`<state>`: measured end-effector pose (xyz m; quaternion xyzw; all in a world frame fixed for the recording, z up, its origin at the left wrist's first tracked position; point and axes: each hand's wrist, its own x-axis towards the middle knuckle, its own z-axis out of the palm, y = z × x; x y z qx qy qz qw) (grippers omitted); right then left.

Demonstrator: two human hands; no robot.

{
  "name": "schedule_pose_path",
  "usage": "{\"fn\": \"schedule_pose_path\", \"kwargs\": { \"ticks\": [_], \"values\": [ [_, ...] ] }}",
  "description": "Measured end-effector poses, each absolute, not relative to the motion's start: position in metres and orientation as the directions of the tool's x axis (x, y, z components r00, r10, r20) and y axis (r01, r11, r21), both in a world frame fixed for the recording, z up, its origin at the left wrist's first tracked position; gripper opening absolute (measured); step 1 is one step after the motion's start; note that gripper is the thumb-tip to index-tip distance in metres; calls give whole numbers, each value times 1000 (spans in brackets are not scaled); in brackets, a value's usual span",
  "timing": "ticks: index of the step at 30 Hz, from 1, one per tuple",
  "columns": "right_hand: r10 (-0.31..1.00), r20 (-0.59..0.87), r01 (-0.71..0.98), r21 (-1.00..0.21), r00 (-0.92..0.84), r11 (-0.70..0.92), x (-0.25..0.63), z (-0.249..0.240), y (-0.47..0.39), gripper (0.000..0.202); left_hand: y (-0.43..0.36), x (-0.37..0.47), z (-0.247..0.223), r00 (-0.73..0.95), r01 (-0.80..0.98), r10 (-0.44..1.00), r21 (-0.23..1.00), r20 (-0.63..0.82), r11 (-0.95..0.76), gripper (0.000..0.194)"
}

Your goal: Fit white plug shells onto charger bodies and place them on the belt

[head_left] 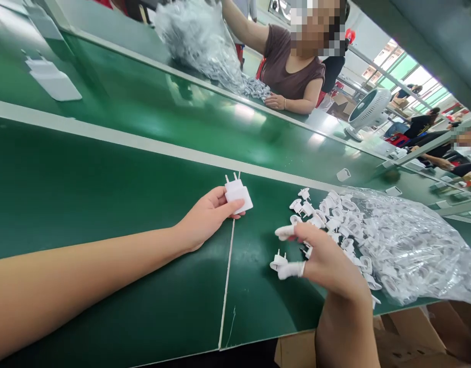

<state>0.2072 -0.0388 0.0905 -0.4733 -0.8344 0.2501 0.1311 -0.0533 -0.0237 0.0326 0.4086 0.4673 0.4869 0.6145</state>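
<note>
A white two-pin plug charger [237, 196] is held in my left hand [214, 209], its pins pointing up and away from me. My right hand [323, 255] has white covers on its thumb and index finger. Those two fingers are spread apart with nothing between them. Close by the thumb lies a small white plug piece [277, 261] with two pins, on the green table [254, 301]. Beyond this hand a pile of similar white plug pieces [337, 214] spills out of a clear plastic bag [423, 245].
A green conveyor belt [174, 112] runs behind a pale rail, carrying a white charger [53, 79] at left and white housings [343, 175] at right. Across it, a person [289, 71] sits by a bag of parts [199, 38]. A fan [369, 108] stands farther right; cardboard boxes [407, 332] lie below the table.
</note>
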Motion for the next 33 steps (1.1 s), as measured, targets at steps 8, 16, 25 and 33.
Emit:
{"fn": "schedule_pose_path", "kwargs": {
  "ticks": [8, 16, 25, 33],
  "values": [
    [859, -93, 846, -256, -503, 468, 186, 68, -38, 29, 27, -65, 42, -75, 234, 987, 960, -143, 157, 35],
    [828, 93, 751, -373, -553, 544, 174, 37, -27, 31, 136, -135, 47, -462, 637, 876, 739, 139, 219, 41],
    [855, 208, 788, -333, -475, 518, 173, 28, -23, 8, 107, -128, 42, -544, 671, 815, 686, 198, 282, 83],
    [869, 315, 550, -679, -382, 487, 150, 33, -45, 20, -32, -63, 20, 381, 401, 917, 872, 120, -281, 37]
  ]
}}
